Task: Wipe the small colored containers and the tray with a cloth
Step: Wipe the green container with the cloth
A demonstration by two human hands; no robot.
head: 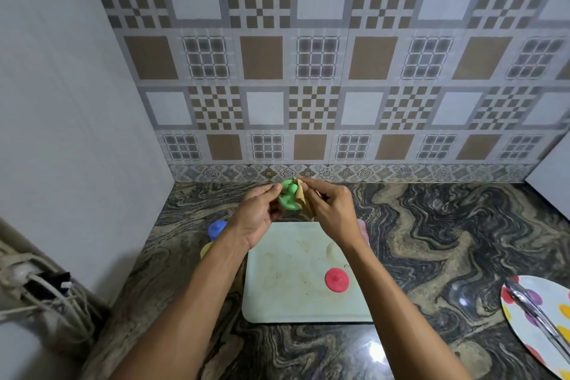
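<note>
**Item 1, green container** (288, 197). You hold it in the air over the far edge of the tray, well above the table. Your left hand (256, 216) has its fingers curled round the left side, probably so the body stays steady and can be turned while it is rubbed.

**Item 2, cloth** (303, 199). Tan and bunched up. The fingers of your right hand (330, 210) pinch it and press it against the right side of the green container. Wiping appears to be in progress on this piece.

**Item 3, tray** (293, 302). Pale and rectangular, it lies flat on the table under your forearms. Brownish smears and dark specks show on it, so it looks not yet wiped.

**Item 4, red container** (337, 279). It stands on the tray towards the near right. It likely has to come off before the tray can be cleaned.

**Items 5–7.** All three are off the tray and partly hidden.
- The blue container (216, 230) and the yellow container (206, 250) sit on the table just beside the tray's left edge.
- The pink container (362, 227) sits at the tray's far right corner, behind your right wrist.

**Item 8, table** (431, 241). Dark, swirled stone.

**Item 9, spotted plate** (524, 311). It sits at the right edge of the view, well apart from the tray, with metal tongs (536, 315) lying across it.

**Item 10, cables** (46, 293). Bundled at the far left.
</note>
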